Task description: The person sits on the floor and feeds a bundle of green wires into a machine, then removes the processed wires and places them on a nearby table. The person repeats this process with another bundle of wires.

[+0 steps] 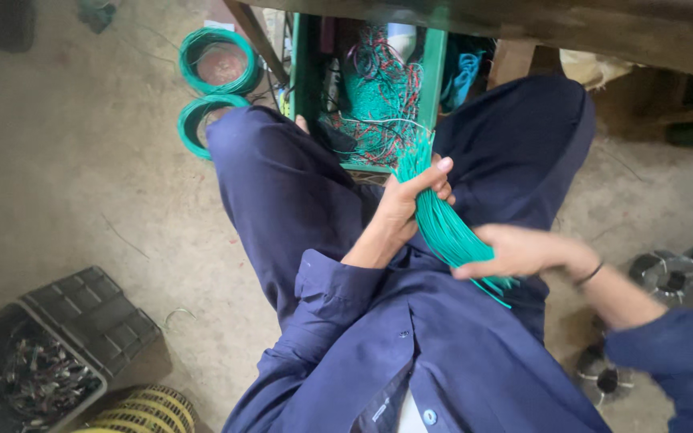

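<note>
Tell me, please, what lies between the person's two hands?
In the head view, the bundle of green wires spans the stretch: the left hand grips it higher up, the right hand lower down. Behind it shows dark blue clothing.

I count two hands, my left hand and right hand, on one bundle of green wires. Two green wire coils lie on the floor, beside one green crate. I also count one black bin and three metal stator cores that show.
</note>
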### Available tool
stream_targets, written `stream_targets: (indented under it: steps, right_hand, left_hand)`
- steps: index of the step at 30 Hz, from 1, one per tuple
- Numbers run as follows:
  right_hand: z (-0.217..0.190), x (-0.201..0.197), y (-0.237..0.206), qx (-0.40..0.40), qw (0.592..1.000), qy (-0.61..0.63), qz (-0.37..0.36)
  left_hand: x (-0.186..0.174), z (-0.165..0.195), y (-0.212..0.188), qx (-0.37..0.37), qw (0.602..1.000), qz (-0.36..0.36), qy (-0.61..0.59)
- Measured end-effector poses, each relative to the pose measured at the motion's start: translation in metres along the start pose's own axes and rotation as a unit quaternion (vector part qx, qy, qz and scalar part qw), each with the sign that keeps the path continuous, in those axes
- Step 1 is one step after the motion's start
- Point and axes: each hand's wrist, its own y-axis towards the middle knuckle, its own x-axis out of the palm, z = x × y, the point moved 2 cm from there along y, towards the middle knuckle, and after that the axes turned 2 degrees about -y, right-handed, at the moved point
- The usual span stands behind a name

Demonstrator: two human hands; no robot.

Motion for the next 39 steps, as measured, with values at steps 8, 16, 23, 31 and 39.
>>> stream_targets:
  steps: [8, 16, 23, 31, 39]
  right_hand:
    - [-0.087, -0.105, 0.050, -0.081, 0.988, 0.035, 0.126]
    - [-0.116, -0.100, 0.107, -0.208, 0.946, -0.236, -0.071]
    - [-0.070, -0.108, 0.121, -0.099, 0.987, -0.127, -0.002]
    - [-0.077, -0.106, 0.122, -0.147, 0.975, -0.158, -0.055]
    - [-0.047, -0.106, 0.124, -0.239, 0.948, -0.170, -0.121]
  left_hand:
    - [-0.003, -0.016, 0.003, -0.047, 0.989, -0.049, 0.134]
    - [-0.013, -0.009, 0.007, -0.018, 0.976, -0.046, 0.211]
    - [-0.028, -0.007, 0.011, -0.015, 0.962, -0.059, 0.267]
    - [-0.035, 0.002, 0.011, -0.022, 0.964, -0.083, 0.250]
    - [-0.039, 0.015, 0.008, -0.036, 0.963, -0.055, 0.260]
